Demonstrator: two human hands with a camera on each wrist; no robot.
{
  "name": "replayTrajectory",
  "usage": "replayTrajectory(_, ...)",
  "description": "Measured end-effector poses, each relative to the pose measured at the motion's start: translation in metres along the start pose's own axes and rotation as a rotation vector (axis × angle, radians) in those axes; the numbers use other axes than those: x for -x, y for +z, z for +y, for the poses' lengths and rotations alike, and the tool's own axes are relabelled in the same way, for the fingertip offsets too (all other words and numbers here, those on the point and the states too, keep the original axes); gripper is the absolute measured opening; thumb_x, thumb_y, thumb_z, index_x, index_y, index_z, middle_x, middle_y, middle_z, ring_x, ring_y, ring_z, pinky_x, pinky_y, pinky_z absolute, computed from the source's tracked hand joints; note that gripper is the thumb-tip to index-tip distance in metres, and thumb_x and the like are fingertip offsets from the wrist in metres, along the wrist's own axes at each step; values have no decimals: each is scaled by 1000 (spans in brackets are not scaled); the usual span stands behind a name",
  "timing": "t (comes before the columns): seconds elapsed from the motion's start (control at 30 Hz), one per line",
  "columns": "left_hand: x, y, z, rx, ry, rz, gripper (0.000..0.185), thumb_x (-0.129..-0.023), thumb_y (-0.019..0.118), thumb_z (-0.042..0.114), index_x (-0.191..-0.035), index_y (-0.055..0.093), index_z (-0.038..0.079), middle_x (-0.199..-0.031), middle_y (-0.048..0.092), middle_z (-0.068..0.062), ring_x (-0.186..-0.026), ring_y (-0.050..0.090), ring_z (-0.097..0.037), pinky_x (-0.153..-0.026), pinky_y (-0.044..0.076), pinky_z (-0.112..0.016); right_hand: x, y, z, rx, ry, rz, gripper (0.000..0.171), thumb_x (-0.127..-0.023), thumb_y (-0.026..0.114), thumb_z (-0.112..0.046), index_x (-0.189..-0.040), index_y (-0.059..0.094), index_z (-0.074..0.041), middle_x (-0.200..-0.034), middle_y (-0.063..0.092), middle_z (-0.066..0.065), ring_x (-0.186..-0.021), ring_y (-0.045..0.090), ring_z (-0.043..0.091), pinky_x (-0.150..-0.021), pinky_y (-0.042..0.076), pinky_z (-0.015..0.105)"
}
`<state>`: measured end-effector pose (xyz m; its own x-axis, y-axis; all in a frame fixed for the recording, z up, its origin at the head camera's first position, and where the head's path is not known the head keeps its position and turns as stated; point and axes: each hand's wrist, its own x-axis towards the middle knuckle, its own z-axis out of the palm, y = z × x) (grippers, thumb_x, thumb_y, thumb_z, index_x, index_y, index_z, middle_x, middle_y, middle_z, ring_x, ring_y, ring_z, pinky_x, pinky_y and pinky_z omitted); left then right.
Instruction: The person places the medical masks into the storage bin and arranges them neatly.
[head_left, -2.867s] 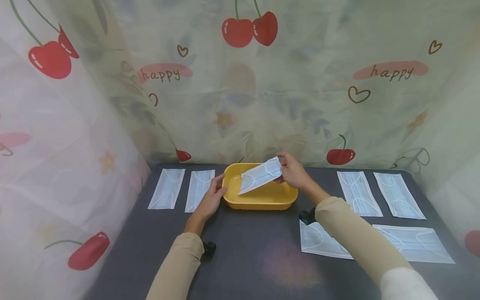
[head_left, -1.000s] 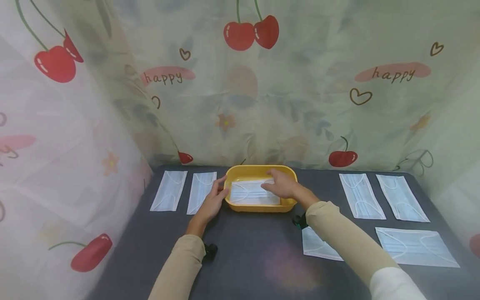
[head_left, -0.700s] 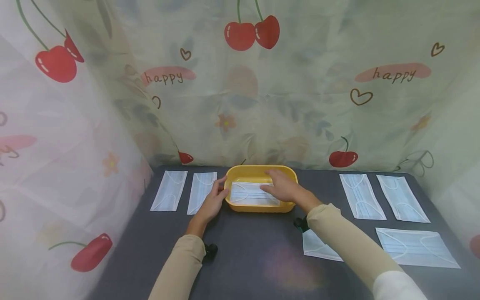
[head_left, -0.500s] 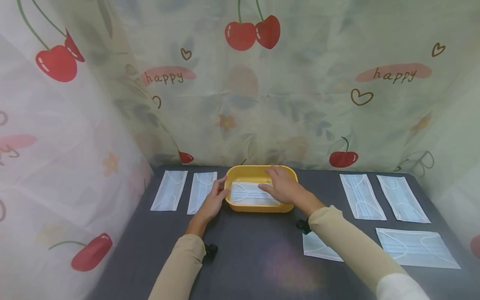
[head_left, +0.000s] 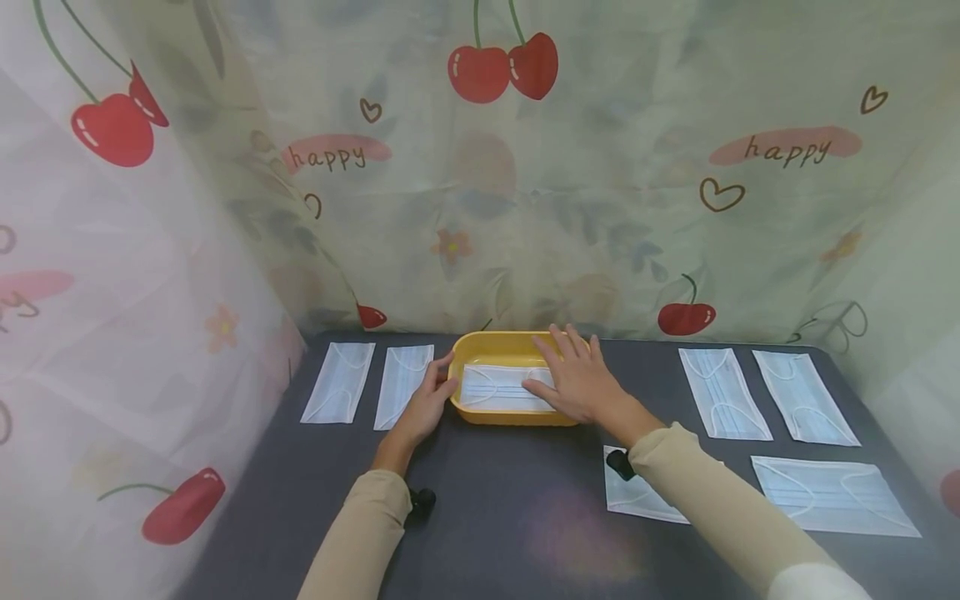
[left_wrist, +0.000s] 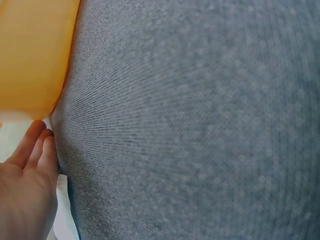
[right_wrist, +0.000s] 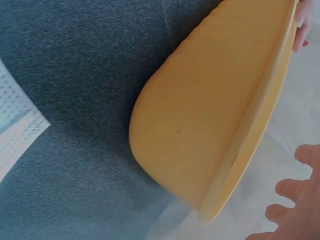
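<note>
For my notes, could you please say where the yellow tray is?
In the head view, the yellow tray sits near the far edge of the table, left hand at its left end, right hand at its right.

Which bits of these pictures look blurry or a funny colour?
Head view: a soft pinkish patch tints the dark grey fabric tabletop; left wrist view: the yellow, rounded, plastic-looking tray has a hazy, whitish lower edge; right wrist view: the pale sheet-like backdrop looks washed out.
</note>
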<state>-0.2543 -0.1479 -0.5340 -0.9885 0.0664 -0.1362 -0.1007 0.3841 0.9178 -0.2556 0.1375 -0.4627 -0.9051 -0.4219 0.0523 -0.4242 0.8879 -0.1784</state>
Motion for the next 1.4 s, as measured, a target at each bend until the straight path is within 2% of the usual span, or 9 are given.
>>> replayTrajectory(0.53, 0, -1, 3, -5, -13, -3, 49, -107, 46, 39, -154, 34, 43, -143, 54, -13, -132, 53, -33, -119, 34, -58, 23, -4, 17, -8, 63, 5, 82, -99, 47, -64, -162, 27, -15, -170, 16, 20, -157, 12, 45, -122, 11, 72)
replayTrajectory(0.8, 0, 0, 0, -17, 15, -3, 49, -108, 45, 39, -155, 34, 38, -142, 56, -15, -132, 54, -34, -119, 35, -57, 35, -9, 28, -16, 96, 12, 83, -98, 49, -63, -162, 24, -16, -169, 17, 21, -156, 13, 47, -121, 9, 73)
replayTrajectory(1.03, 0, 0, -1, -1, 22, 1, 48, -107, 46, 40, -154, 35, 39, -143, 56, -14, -133, 54, -34, -119, 35, -56, 51, -16, 41, -33, 127, 42, 83, -98, 52, -61, -161, 27, -13, -168, 20, 24, -154, 15, 50, -120, 11, 75)
replayTrajectory(1.4, 1, -1, -1, 5, 18, -3, 48, -107, 47, 41, -154, 35, 40, -143, 55, -13, -133, 54, -33, -119, 35, -56, 77, -23, 64, -61, 195, 39, 88, -97, 53, -63, -161, 25, -10, -167, 17, 27, -153, 14, 53, -117, 12, 77)
